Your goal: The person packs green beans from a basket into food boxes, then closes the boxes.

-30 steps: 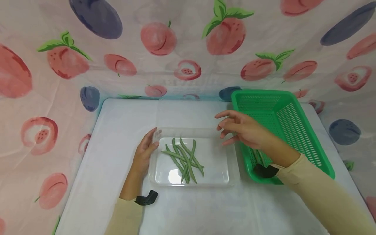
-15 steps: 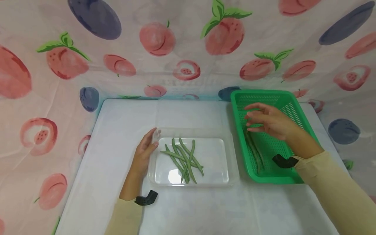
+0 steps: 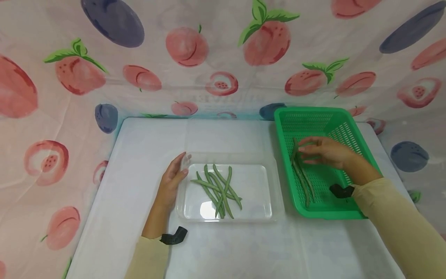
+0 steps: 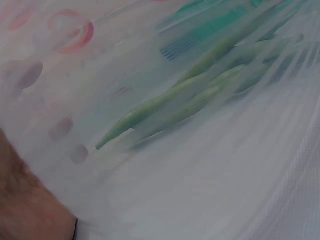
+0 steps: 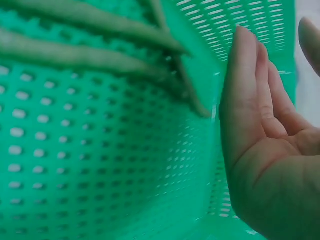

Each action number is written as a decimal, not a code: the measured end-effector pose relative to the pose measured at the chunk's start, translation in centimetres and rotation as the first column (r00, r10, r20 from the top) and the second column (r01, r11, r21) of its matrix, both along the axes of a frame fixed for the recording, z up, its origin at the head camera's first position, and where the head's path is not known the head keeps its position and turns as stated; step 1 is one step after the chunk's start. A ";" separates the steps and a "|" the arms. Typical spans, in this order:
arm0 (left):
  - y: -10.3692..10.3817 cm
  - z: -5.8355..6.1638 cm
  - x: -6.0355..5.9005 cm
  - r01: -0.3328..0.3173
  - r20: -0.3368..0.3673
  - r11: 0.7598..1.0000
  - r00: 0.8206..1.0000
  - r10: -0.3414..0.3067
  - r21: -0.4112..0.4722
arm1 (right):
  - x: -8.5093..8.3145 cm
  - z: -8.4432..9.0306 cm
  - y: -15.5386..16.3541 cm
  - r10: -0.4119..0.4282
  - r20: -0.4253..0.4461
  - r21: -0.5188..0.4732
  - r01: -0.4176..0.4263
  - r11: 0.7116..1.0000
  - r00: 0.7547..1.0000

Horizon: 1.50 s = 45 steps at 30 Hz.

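Observation:
My left hand (image 3: 172,181) holds the left wall of a clear plastic container (image 3: 277,182), with the thumb over its rim and the fingers outside. In the container lies a loose, crossed pile of several green beans (image 3: 221,190). Through its wall, the left wrist view shows some of these beans (image 4: 150,107). My right hand (image 3: 325,152) is inside the green basket (image 3: 369,170), its fingers loosely extended beside a few green beans (image 3: 301,179) along the basket's left side. In the right wrist view these beans (image 5: 105,22) lie apart from the visible fingers. Whether hidden fingertips touch one, I cannot tell.
A white cloth (image 3: 223,252) covers the table. Behind and at the sides hangs a fruit-patterned sheet (image 3: 146,100). The basket's raised, slotted walls stand close to the container's right side. Black wrist straps (image 3: 174,235) are on both arms.
My right hand has moved from above the container's right edge to over the basket, then lower beside the beans there. The left hand and the container have stayed put.

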<state>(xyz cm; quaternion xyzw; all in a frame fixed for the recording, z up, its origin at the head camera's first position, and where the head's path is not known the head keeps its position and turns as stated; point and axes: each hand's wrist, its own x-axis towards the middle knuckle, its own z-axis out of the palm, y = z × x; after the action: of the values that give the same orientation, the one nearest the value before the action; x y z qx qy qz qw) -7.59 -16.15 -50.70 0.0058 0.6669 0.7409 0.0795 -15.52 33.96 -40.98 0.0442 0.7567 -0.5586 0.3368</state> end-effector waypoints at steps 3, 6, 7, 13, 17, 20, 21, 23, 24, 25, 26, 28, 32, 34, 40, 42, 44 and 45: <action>0.0 0.1 0.0 0.000 0.004 1.000 1.000 0.000 0.001 | 0.0 -0.7 0.4 0.021 0.024 0.040 -0.022 0.999 0.999; 0.1 0.1 0.1 0.003 0.006 1.000 1.000 -0.003 0.003 | 0.0 -1.3 0.6 0.031 0.041 0.076 -0.034 0.997 0.999; 0.1 0.1 0.1 0.003 0.006 1.000 1.000 -0.003 0.002 | 0.0 -1.4 0.6 0.033 0.045 0.088 -0.037 0.995 0.998; 0.1 0.1 0.0 0.002 0.005 1.000 1.000 -0.002 -0.004 | -0.2 -2.4 0.3 0.076 0.060 0.148 -0.084 0.985 0.995; 0.0 0.0 0.0 -0.001 0.011 1.000 1.000 0.002 -0.007 | -0.4 -3.2 0.1 0.081 0.078 0.179 -0.094 0.979 0.994; -0.1 -0.1 0.0 -0.002 0.019 1.000 1.000 0.002 -0.012 | -0.5 -3.6 0.0 0.083 0.092 0.200 -0.100 0.975 0.992; -0.1 -0.1 0.0 -0.002 0.020 1.000 1.000 0.002 -0.017 | -0.6 -3.7 -0.1 0.090 0.094 0.207 -0.107 0.972 0.992; -0.1 -0.1 0.1 -0.003 0.021 1.000 1.000 0.004 -0.020 | -0.6 -3.8 -0.2 0.083 0.098 0.219 -0.103 0.970 0.992; -0.1 -0.1 0.1 -0.003 0.019 1.000 1.000 0.003 -0.019 | -0.7 -3.8 -0.3 0.078 0.098 0.224 -0.098 0.970 0.992; -0.1 -0.1 0.1 -0.001 0.018 1.000 1.000 0.001 -0.016 | -0.7 -3.8 -0.4 0.078 0.098 0.227 -0.098 0.969 0.992; -0.1 -0.1 0.1 -0.002 0.019 1.000 1.000 0.002 -0.015 | -0.8 -3.8 -0.5 0.066 0.100 0.230 -0.088 0.969 0.993; -0.1 0.0 0.1 -0.002 0.017 1.000 1.000 0.002 -0.012 | -0.9 -3.8 -0.7 0.054 0.099 0.232 -0.076 0.970 0.994; -0.2 0.0 0.1 -0.002 0.021 1.000 1.000 0.002 -0.010 | -1.1 -3.9 -0.8 0.058 0.096 0.229 -0.079 0.970 0.994; -0.2 0.0 0.1 -0.001 0.022 1.000 1.000 0.001 -0.010 | -1.1 -4.0 -0.7 0.067 0.097 0.227 -0.088 0.970 0.993; -0.2 0.0 0.1 0.003 0.017 1.000 1.000 -0.003 0.005 | -1.2 -4.1 -0.2 0.113 0.088 0.203 -0.129 0.971 0.990; -0.2 -0.1 0.0 0.004 0.012 1.000 1.000 -0.004 0.009 | -1.2 -4.1 -0.1 0.119 0.082 0.191 -0.132 0.973 0.990; -0.2 -0.2 0.0 0.004 0.008 1.000 1.000 -0.005 0.012 | -1.1 -4.1 0.1 0.114 0.079 0.174 -0.126 0.977 0.990; -0.2 -0.2 0.0 0.004 0.007 1.000 1.000 -0.004 0.012 | -1.1 -4.0 0.1 0.118 0.075 0.170 -0.129 0.977 0.990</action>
<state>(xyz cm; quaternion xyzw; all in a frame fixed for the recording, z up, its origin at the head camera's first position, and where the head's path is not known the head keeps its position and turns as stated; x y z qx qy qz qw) -7.60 -16.30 -50.91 0.0051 0.6621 0.7448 0.0833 -16.58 34.10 -44.99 0.0445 0.7927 -0.4664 0.3900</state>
